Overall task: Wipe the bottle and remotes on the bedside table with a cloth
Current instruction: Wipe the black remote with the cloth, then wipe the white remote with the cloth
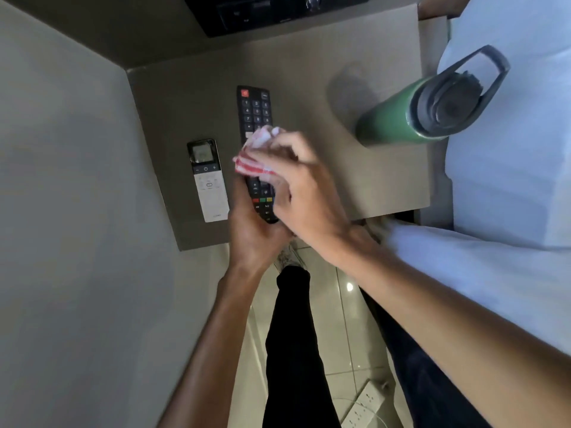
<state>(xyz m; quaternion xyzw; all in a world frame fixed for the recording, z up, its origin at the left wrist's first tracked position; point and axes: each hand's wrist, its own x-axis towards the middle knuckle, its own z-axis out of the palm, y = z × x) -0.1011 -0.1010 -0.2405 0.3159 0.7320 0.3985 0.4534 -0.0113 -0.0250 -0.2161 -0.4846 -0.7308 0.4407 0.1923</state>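
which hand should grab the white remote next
Left, probably. The left hand grips the black remote right beside the white remote; the right hand holds the cloth.

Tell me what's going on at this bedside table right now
A person is cleaning a black remote. The left hand grips its near end while the right hand presses a bunched red-and-white cloth against its middle buttons. A white remote lies flat on the bedside table just left of it, untouched. A green bottle with a grey lid stands upright at the table's right side, away from both hands.
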